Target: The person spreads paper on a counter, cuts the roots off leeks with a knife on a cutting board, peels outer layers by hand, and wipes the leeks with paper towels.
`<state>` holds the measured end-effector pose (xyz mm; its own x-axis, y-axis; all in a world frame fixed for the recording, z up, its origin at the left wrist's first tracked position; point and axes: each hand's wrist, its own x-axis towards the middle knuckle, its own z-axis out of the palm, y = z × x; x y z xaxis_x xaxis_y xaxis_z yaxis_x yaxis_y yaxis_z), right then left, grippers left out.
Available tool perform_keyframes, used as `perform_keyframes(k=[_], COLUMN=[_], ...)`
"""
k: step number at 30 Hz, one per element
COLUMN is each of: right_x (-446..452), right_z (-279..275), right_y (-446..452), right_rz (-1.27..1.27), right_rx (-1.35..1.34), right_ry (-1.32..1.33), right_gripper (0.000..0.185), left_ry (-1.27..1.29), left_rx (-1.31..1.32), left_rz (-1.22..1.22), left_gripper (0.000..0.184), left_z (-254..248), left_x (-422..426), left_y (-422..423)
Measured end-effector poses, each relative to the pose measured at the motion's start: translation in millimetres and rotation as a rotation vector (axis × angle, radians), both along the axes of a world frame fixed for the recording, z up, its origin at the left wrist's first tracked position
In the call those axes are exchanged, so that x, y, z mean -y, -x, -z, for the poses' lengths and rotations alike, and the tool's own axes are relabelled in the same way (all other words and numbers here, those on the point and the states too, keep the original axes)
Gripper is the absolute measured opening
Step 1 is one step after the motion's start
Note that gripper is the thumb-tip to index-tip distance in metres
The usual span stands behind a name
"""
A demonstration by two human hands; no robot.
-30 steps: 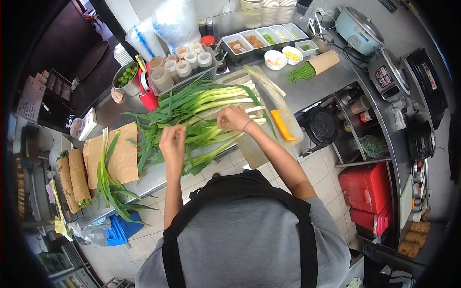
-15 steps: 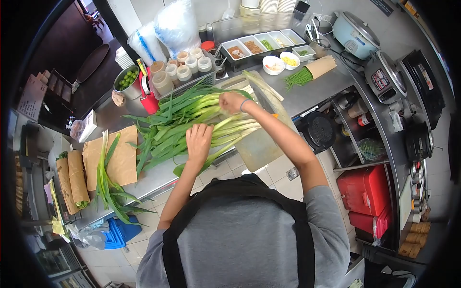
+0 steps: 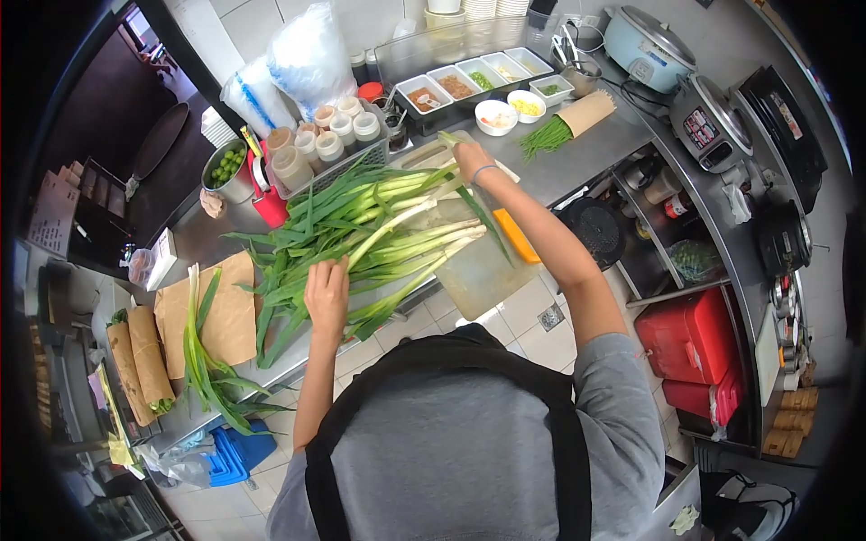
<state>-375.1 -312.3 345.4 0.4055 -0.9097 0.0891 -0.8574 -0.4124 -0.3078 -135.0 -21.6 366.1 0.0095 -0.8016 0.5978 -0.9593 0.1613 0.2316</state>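
Observation:
A big heap of leeks (image 3: 388, 203) lies across the steel counter, green leaves to the left and pale stalks to the right. My left hand (image 3: 327, 293) is closed, fingers curled over leaves at the heap's near side. At the far right end, my right hand (image 3: 478, 162) is closed round a leek stalk, and a long green leaf (image 3: 487, 225) trails below it. The pale stalk ends rest over a worn cutting board (image 3: 478, 287). On that board, an orange object (image 3: 516, 236) lies beneath my right forearm; its kind is unclear.
Brown paper (image 3: 212, 307) and separate leeks (image 3: 200, 361) lie at the left, beside paper-wrapped greens (image 3: 149, 361). Behind the heap stand a basket of bottles (image 3: 338, 149) and a pot of limes (image 3: 225, 171). Chives (image 3: 546, 137) in paper lie at the back right.
My right hand has moved right and away from me to the heap's far right end. My left hand has slid left and nearer. More of the orange object shows.

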Motion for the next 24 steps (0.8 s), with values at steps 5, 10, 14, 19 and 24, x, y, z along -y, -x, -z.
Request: perform_keyframes(k=[5, 10, 14, 19, 24], right_x=[-3, 8, -13, -60, -111], right_z=[-1, 3, -9, -84, -90], right_y=[3, 21, 14, 3, -28], right_rz=[0.122, 0.173, 0.036, -0.257, -0.578], right_rx=[0.01, 0.065, 0.188, 0.499, 0.183], right_ry=[0.057, -0.018, -0.116, 0.302, 0.29], right_gripper=[0.017, 0.016, 0.013, 0.012, 0.013], left_ry=[-0.021, -0.001, 0.016, -0.043, -0.019], left_rx=[0.056, -0.054, -0.075, -0.033, -0.02], left_rz=[0.04, 0.058, 0.107, 0.13, 0.163], left_gripper=[0.025, 0.028, 0.03, 0.03, 0.03], left_z=[-16, -39, -55, -52, -61], left_x=[-4, -4, 19, 35, 46], left_y=[-3, -21, -13, -4, 1])
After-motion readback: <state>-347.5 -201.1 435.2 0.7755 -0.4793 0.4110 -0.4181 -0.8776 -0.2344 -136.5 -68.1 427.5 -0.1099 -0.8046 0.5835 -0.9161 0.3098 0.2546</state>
